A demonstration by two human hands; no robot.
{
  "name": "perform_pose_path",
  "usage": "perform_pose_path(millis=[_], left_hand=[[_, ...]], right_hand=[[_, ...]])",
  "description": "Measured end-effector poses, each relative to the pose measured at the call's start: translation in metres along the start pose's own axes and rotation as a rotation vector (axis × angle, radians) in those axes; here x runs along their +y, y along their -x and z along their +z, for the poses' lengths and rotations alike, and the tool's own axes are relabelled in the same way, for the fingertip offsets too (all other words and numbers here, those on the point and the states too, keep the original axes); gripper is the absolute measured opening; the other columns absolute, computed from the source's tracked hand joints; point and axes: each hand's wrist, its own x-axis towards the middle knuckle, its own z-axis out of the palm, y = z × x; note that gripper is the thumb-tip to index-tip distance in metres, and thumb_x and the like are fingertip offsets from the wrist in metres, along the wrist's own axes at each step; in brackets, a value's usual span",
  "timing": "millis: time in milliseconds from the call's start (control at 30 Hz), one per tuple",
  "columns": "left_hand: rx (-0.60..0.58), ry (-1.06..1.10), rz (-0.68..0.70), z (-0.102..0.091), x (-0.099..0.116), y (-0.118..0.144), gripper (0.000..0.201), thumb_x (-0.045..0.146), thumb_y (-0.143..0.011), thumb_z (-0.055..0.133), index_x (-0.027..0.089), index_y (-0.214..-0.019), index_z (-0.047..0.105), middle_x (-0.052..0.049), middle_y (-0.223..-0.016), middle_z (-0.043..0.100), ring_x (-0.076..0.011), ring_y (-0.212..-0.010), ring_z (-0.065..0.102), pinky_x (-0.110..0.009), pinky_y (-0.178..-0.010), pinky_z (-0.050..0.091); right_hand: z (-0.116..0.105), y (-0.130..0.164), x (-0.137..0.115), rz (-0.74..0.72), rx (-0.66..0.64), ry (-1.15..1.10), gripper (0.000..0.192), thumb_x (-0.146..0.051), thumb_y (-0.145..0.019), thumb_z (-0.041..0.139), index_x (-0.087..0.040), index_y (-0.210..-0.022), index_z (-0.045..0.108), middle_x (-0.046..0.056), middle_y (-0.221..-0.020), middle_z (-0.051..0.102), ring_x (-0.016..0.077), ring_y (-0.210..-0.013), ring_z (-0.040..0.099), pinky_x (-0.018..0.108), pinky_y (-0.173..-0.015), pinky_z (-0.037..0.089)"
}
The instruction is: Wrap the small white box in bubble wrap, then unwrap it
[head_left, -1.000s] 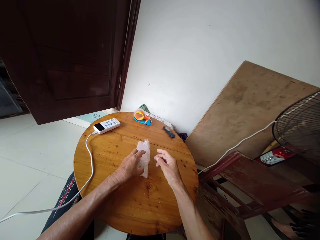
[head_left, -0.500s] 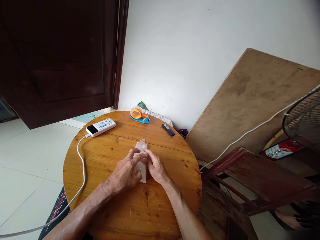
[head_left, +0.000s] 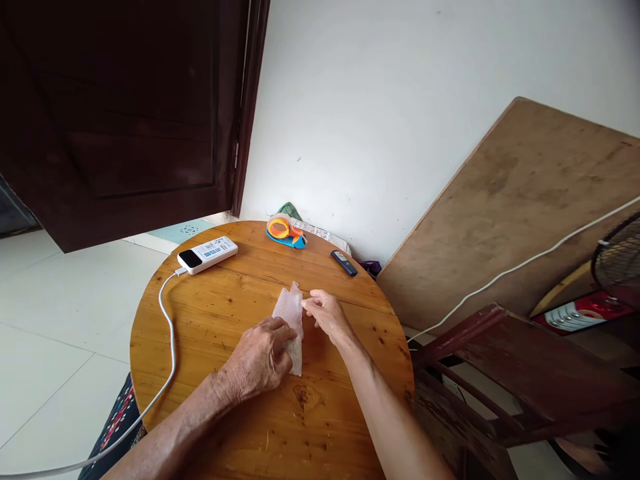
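A thin whitish, see-through strip, like a folded plastic bag [head_left: 289,305], lies lengthwise on the round wooden table [head_left: 200,320]. My left hand [head_left: 263,353] rests over its lower left part, fingers curled and pressed down on it; the thumb side hides some of the bag. At the upper right edge, the thumb and forefinger of my right hand [head_left: 327,317] come together on the bag's margin, the other fingers bent beneath. The far end of the bag looks uneven, with a narrow tab sticking out.
A white device [head_left: 213,253] with a plugged-in white cable [head_left: 173,333] lies at the table's left. An orange and blue tape dispenser [head_left: 286,231] stands at the far edge, with a dark handheld device [head_left: 344,263] to its right. A dark red wooden chair [head_left: 500,367] is beside the table.
My hands have moved apart: the right has shifted to the bag's upper right edge, the left lower down it. More of the bag shows, looking wider at its far end. The view has shifted slightly.
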Motion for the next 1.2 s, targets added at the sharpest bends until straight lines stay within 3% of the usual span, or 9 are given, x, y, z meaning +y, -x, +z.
perform_pose_path(millis=[133, 400, 533, 767, 933, 1067, 1200], left_hand=[[0.013, 0.003, 0.009, 0.001, 0.000, 0.001, 0.037, 0.010, -0.070, 0.049, 0.019, -0.101, 0.068, -0.007, -0.103, 0.068, -0.0248, -0.096, 0.063, -0.036, -0.086, 0.052], [-0.003, 0.023, 0.000, 0.000, 0.000, 0.001, 0.039, 0.010, -0.072, 0.050, 0.020, -0.105, 0.067, -0.008, -0.113, 0.067, -0.0251, -0.103, 0.063, -0.036, -0.093, 0.050], [-0.029, -0.016, -0.047, 0.001, -0.001, 0.001, 0.039, 0.011, -0.074, 0.049, 0.020, -0.107, 0.067, -0.007, -0.101, 0.068, -0.0261, -0.097, 0.063, -0.038, -0.087, 0.052], [-0.041, -0.021, -0.106, -0.002, 0.002, 0.000, 0.042, 0.009, -0.075, 0.050, 0.021, -0.111, 0.068, -0.007, -0.108, 0.069, -0.0246, -0.103, 0.063, -0.035, -0.092, 0.050], [-0.057, -0.217, -0.147, -0.005, 0.011, 0.000, 0.037, 0.012, -0.079, 0.053, 0.025, -0.109, 0.070, -0.007, -0.114, 0.064, -0.0243, -0.101, 0.063, -0.035, -0.086, 0.051], [0.015, -0.395, -0.183, -0.002, 0.018, 0.005, 0.028, 0.015, -0.082, 0.052, 0.023, -0.104, 0.069, -0.009, -0.110, 0.060, -0.0263, -0.099, 0.061, -0.038, -0.085, 0.050], [0.149, -0.458, -0.317, 0.002, 0.022, 0.013, 0.019, 0.022, -0.083, 0.055, 0.018, -0.100, 0.062, -0.010, -0.098, 0.059, -0.0281, -0.096, 0.060, -0.041, -0.086, 0.048]], right_hand=[[0.009, -0.015, -0.013, 0.047, -0.068, -0.022, 0.024, -0.024, -0.060, 0.071, -0.016, -0.082, 0.065, -0.002, -0.059, 0.062, 0.0117, -0.050, 0.051, 0.021, -0.044, 0.032], [0.012, -0.015, -0.030, 0.064, -0.143, -0.100, 0.011, -0.021, -0.053, 0.070, -0.018, -0.056, 0.059, -0.007, -0.050, 0.052, 0.0089, -0.050, 0.043, 0.022, -0.050, 0.031], [0.005, -0.009, -0.034, 0.047, -0.134, -0.154, 0.017, -0.028, -0.053, 0.071, -0.019, -0.058, 0.057, -0.007, -0.053, 0.052, 0.0090, -0.051, 0.042, 0.022, -0.049, 0.029], [-0.009, 0.019, -0.045, -0.079, -0.144, -0.319, 0.027, -0.040, -0.059, 0.071, -0.021, -0.069, 0.055, -0.005, -0.065, 0.055, 0.0114, -0.060, 0.050, 0.023, -0.056, 0.041], [-0.013, 0.050, -0.054, -0.240, -0.164, -0.352, 0.022, -0.036, -0.066, 0.070, -0.020, -0.070, 0.054, -0.005, -0.063, 0.052, 0.0112, -0.059, 0.047, 0.023, -0.058, 0.038], [-0.014, 0.070, -0.057, -0.290, -0.153, -0.333, 0.017, -0.030, -0.068, 0.067, -0.019, -0.069, 0.054, -0.005, -0.063, 0.050, 0.0104, -0.059, 0.044, 0.022, -0.058, 0.035], [-0.012, 0.088, -0.052, -0.352, -0.137, -0.232, 0.011, -0.027, -0.073, 0.064, -0.019, -0.071, 0.056, -0.005, -0.064, 0.050, 0.0109, -0.060, 0.044, 0.022, -0.058, 0.035]])
